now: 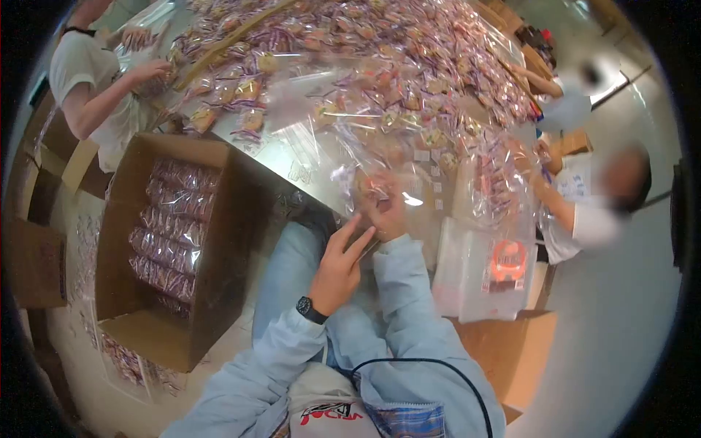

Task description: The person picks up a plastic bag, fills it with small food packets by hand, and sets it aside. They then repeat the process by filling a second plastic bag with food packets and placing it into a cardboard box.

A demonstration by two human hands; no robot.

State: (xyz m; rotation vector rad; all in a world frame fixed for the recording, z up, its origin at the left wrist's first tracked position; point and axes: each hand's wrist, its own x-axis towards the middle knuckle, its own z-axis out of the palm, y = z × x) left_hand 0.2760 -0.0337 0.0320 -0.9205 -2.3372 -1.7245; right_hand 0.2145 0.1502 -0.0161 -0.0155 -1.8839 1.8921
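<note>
Left hand [339, 266] open, fingers extended, holding nothing; right hand [385, 213] blurred against clear packet [369, 182] at surface [292, 157] edge; grip cannot be determined.

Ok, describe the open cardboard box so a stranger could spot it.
Find the long table covered in snack packets. Off its left edge stands an open cardboard box. It alone holds a row of filled clear bags.

The clear plastic bag [363, 177] is crinkled and glossy, and pinkish-orange snack packets show through it, blurred. It sits at the near edge of the bench [281, 155], gripped by the right hand [385, 213]. The left hand [337, 269] is just below it, fingers outstretched.
</note>
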